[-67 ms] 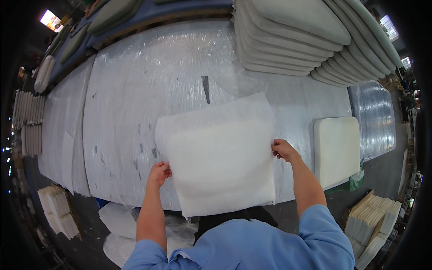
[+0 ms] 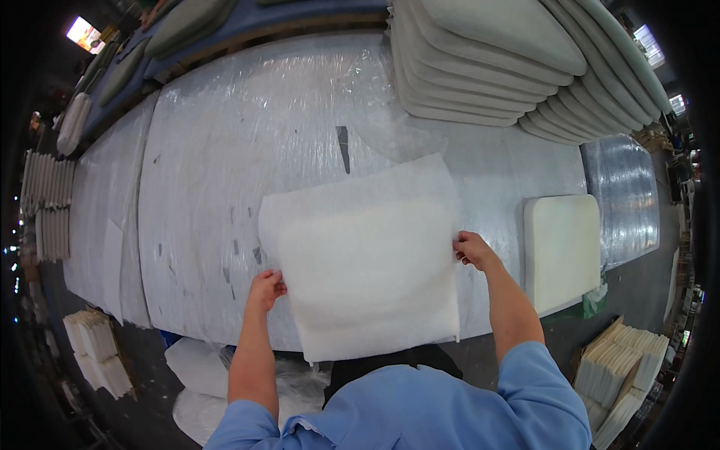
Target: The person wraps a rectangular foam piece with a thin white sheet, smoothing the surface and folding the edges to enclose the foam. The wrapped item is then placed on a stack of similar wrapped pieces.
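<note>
A white sheet of soft batting [image 2: 364, 300] lies in front of me on the plastic-wrapped surface [image 2: 247, 135]. A thicker, cream-tinted block shows faintly under or through its middle, and its near edge hangs close to my body. My left hand [image 2: 267, 289] pinches the sheet's left edge between thumb and fingers. On the opposite side my right hand [image 2: 472, 250] is closed on the right edge, slightly farther from me. To the right of that hand lies a cream foam cushion pad [image 2: 562, 251] with rounded corners.
Tall stacks of grey-white cushions [image 2: 480, 67] stand at the far right. Dark green cushions [image 2: 187, 26] rest on a blue surface at the far left. Bundles of pale pads stand on the floor at left [image 2: 96, 352] and right [image 2: 619, 367]. Clear plastic sheeting [image 2: 296, 382] bunches near my left forearm.
</note>
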`<act>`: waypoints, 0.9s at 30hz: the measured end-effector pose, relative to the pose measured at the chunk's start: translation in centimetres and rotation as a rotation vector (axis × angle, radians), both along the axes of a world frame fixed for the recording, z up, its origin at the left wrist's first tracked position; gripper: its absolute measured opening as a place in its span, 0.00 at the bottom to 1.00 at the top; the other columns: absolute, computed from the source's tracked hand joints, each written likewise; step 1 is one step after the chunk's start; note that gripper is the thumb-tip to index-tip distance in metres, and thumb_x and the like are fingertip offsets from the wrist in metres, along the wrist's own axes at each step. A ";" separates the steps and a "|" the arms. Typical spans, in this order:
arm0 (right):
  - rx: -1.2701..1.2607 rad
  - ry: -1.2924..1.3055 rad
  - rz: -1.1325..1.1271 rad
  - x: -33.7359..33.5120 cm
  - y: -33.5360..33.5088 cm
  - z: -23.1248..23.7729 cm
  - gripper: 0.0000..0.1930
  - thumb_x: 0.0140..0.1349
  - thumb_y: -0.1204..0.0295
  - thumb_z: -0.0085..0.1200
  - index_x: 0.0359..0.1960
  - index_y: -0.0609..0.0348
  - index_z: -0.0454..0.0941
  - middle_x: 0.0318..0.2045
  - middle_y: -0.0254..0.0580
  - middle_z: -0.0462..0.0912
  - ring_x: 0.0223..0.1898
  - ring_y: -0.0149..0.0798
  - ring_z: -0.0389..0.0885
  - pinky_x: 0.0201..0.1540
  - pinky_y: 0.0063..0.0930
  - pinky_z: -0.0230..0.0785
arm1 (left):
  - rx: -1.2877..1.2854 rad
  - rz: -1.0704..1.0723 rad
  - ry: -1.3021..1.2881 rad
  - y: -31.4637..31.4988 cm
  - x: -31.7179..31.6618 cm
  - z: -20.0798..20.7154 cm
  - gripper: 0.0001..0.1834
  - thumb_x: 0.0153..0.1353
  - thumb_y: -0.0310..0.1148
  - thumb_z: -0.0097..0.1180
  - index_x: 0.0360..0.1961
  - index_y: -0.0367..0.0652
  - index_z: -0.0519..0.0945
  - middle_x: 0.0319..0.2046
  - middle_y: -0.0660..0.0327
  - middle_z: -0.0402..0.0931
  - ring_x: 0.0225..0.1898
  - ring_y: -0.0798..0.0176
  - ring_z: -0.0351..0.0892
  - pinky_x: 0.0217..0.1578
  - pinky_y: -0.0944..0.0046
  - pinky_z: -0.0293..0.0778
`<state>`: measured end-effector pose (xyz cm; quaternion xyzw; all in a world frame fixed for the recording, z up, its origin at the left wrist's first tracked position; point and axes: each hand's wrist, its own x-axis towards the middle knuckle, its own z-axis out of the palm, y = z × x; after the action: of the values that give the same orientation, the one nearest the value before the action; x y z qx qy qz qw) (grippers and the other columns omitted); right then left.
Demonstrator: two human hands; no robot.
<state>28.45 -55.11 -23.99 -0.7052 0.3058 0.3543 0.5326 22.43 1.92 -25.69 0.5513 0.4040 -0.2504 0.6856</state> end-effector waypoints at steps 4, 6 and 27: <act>-0.149 -0.124 -0.072 -0.4 -0.2 -0.9 0.03 0.65 0.75 0.59 0.35 0.59 0.78 0.26 0.35 0.78 0.20 0.29 0.75 0.18 0.27 0.64 | 0.277 0.154 0.054 -0.6 0.3 -0.4 0.07 0.69 0.29 0.60 0.43 0.37 0.80 0.29 0.58 0.81 0.23 0.61 0.82 0.24 0.58 0.80; -0.166 -0.140 -0.121 -1.0 -0.7 -1.4 0.03 0.64 0.76 0.59 0.35 0.60 0.78 0.25 0.35 0.79 0.20 0.30 0.76 0.18 0.28 0.66 | 0.383 0.187 0.061 -1.1 0.4 -0.7 0.07 0.69 0.28 0.59 0.43 0.34 0.80 0.28 0.57 0.80 0.21 0.61 0.81 0.20 0.59 0.79; -0.168 -0.273 -0.327 -6.8 2.5 1.0 0.22 0.75 0.56 0.54 0.54 0.64 0.82 0.47 0.40 0.84 0.45 0.32 0.81 0.51 0.29 0.72 | 0.412 0.094 -0.101 -3.9 -6.4 3.2 0.16 0.74 0.38 0.55 0.50 0.33 0.81 0.42 0.57 0.83 0.43 0.63 0.81 0.44 0.62 0.78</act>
<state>21.69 -52.63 -23.00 -0.7296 0.3694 0.1381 0.5587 16.01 -1.94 -22.52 0.6722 0.4370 -0.1025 0.5888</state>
